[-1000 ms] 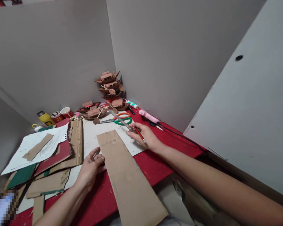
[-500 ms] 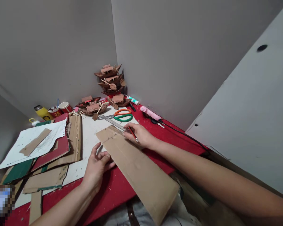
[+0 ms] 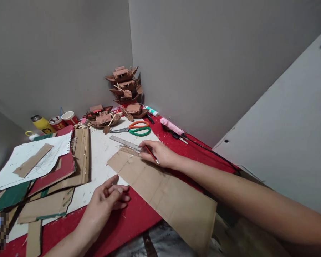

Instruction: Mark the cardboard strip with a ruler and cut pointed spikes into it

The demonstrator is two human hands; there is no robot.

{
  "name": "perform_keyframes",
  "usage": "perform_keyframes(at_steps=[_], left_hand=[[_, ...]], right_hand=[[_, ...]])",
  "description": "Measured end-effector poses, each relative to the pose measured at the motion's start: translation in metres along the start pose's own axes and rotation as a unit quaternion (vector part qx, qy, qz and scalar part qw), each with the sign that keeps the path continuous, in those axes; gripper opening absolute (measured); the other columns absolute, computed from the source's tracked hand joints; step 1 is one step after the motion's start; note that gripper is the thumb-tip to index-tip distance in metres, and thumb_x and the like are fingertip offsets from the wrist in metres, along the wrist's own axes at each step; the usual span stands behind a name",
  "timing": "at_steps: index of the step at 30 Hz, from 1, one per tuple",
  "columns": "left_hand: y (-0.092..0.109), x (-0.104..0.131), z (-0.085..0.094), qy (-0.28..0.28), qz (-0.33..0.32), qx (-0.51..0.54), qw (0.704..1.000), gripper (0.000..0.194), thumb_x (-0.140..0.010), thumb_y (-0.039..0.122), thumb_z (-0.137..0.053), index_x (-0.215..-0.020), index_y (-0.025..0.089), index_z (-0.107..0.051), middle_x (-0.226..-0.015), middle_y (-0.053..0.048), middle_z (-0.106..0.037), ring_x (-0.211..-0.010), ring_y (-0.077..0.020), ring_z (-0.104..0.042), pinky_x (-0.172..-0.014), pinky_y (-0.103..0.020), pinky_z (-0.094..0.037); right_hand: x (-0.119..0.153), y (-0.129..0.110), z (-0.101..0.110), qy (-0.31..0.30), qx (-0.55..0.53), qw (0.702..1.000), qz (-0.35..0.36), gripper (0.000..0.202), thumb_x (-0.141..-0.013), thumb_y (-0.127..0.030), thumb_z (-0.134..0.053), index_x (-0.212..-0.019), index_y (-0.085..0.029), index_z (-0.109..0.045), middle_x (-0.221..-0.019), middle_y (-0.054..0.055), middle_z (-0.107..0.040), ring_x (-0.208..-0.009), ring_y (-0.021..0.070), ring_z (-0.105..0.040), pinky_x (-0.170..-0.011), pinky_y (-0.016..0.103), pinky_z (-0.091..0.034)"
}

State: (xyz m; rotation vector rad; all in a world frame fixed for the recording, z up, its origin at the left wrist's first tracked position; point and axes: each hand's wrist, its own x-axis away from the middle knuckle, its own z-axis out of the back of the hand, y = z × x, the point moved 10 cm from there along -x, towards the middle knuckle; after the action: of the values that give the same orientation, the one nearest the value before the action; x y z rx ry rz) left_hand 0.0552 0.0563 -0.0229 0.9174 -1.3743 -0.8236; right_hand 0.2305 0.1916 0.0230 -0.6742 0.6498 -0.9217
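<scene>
A long piece of brown cardboard (image 3: 163,191) lies slantwise across the table edge, its near end sticking out over my lap. My right hand (image 3: 159,153) is closed at its far right side, gripping a metal ruler (image 3: 124,142) and a dark red pencil (image 3: 150,152) together. The ruler points to the far left, just beyond the cardboard's far end. My left hand (image 3: 107,200) hovers by the cardboard's left edge, fingers loosely spread, with nothing in it.
Scissors (image 3: 139,129) with orange and green handles lie beyond the ruler. Several model boats (image 3: 123,85) stand in the corner. A pink glue gun (image 3: 172,126) with a black cord lies at right. Cardboard scraps and paper (image 3: 56,157) pile up at left, near cups (image 3: 69,117) and a yellow bottle (image 3: 42,125).
My left hand has drawn back from the cardboard's edge and its fingers have loosened. The cardboard's near end has swung right. The ruler has tilted flatter and come clear of the scissors.
</scene>
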Motion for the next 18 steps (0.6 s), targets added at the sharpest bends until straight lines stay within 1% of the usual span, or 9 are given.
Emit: perform_keyframes(at_steps=[4, 6, 7, 8, 10, 12, 13, 15, 18], left_hand=[[0.009, -0.003, 0.014, -0.002, -0.060, -0.075, 0.995, 0.053, -0.077, 0.053, -0.070, -0.109, 0.012, -0.063, -0.086, -0.011, -0.075, -0.070, -0.0180, -0.069, -0.068, -0.029, -0.056], [0.022, -0.002, 0.021, 0.017, -0.137, -0.149, 0.979, 0.037, -0.085, 0.048, -0.063, -0.101, 0.015, -0.066, -0.086, -0.009, -0.075, -0.076, -0.0190, -0.070, -0.073, -0.031, -0.056], [0.031, 0.000, 0.022, 0.025, -0.191, -0.203, 0.960, 0.031, -0.088, 0.044, -0.059, -0.100, 0.017, -0.067, -0.090, -0.009, -0.075, -0.081, -0.0200, -0.071, -0.077, -0.032, -0.056], [0.041, 0.004, 0.018, 0.025, -0.252, -0.266, 0.930, 0.028, -0.091, 0.040, -0.056, -0.102, 0.018, -0.068, -0.097, -0.010, -0.075, -0.090, -0.0214, -0.070, -0.083, -0.035, -0.056], [0.051, 0.015, -0.002, -0.003, -0.363, -0.405, 0.839, 0.029, -0.092, 0.035, -0.054, -0.114, 0.020, -0.067, -0.118, -0.012, -0.070, -0.111, -0.0255, -0.064, -0.095, -0.042, -0.052], [0.044, 0.023, -0.025, -0.055, -0.420, -0.520, 0.742, 0.043, -0.092, 0.035, -0.055, -0.132, 0.022, -0.057, -0.139, -0.013, -0.058, -0.131, -0.0300, -0.050, -0.105, -0.049, -0.045], [0.037, 0.024, -0.035, -0.079, -0.426, -0.563, 0.703, 0.051, -0.092, 0.038, -0.056, -0.140, 0.022, -0.051, -0.146, -0.013, -0.050, -0.138, -0.0319, -0.042, -0.108, -0.052, -0.042], [0.024, 0.022, -0.047, -0.112, -0.413, -0.626, 0.652, 0.062, -0.092, 0.043, -0.054, -0.148, 0.021, -0.039, -0.154, -0.013, -0.040, -0.143, -0.0343, -0.032, -0.109, -0.056, -0.039], [0.016, 0.019, -0.060, -0.122, -0.391, -0.670, 0.620, 0.068, -0.093, 0.049, -0.050, -0.151, 0.020, -0.032, -0.157, -0.014, -0.033, -0.144, -0.0363, -0.027, -0.110, -0.059, -0.036]], right_hand=[[0.006, -0.002, 0.009, 0.008, 0.034, 0.999, -0.005, 0.025, -0.082, -0.029, -0.064, -0.103, -0.015, -0.062, -0.075, 0.002, -0.065, -0.065, 0.0153, -0.056, -0.062, 0.025, -0.042], [0.010, -0.006, 0.012, 0.008, 0.053, 0.999, -0.005, 0.027, -0.082, -0.028, -0.064, -0.106, -0.015, -0.062, -0.076, 0.002, -0.066, -0.065, 0.0156, -0.057, -0.063, 0.026, -0.042], [0.013, -0.009, 0.012, 0.006, 0.062, 0.998, -0.003, 0.028, -0.082, -0.027, -0.065, -0.107, -0.015, -0.062, -0.078, 0.003, -0.067, -0.066, 0.0161, -0.058, -0.064, 0.026, -0.042], [0.015, -0.012, 0.011, 0.004, 0.071, 0.997, -0.001, 0.029, -0.081, -0.027, -0.065, -0.108, -0.015, -0.063, -0.080, 0.005, -0.068, -0.068, 0.0171, -0.059, -0.065, 0.027, -0.043], [0.021, -0.017, 0.010, -0.002, 0.088, 0.996, 0.004, 0.032, -0.080, -0.026, -0.067, -0.110, -0.014, -0.064, -0.087, 0.008, -0.070, -0.074, 0.0202, -0.062, -0.070, 0.030, -0.045], [0.025, -0.021, 0.008, -0.008, 0.106, 0.994, 0.006, 0.035, -0.079, -0.025, -0.068, -0.111, -0.013, -0.064, -0.091, 0.011, -0.070, -0.079, 0.0230, -0.064, -0.073, 0.033, -0.046], [0.026, -0.022, 0.009, -0.009, 0.113, 0.994, 0.006, 0.035, -0.079, -0.025, -0.068, -0.112, -0.013, -0.064, -0.091, 0.012, -0.071, -0.080, 0.0237, -0.064, -0.074, 0.033, -0.047], [0.027, -0.022, 0.013, -0.005, 0.120, 0.993, 0.007, 0.035, -0.081, -0.026, -0.067, -0.113, -0.012, -0.063, -0.090, 0.011, -0.071, -0.079, 0.0232, -0.065, -0.073, 0.033, -0.048], [0.026, -0.020, 0.024, 0.017, 0.106, 0.994, 0.012, 0.033, -0.082, -0.027, -0.067, -0.112, -0.012, -0.063, -0.087, 0.009, -0.070, -0.074, 0.0204, -0.065, -0.070, 0.030, -0.048]])
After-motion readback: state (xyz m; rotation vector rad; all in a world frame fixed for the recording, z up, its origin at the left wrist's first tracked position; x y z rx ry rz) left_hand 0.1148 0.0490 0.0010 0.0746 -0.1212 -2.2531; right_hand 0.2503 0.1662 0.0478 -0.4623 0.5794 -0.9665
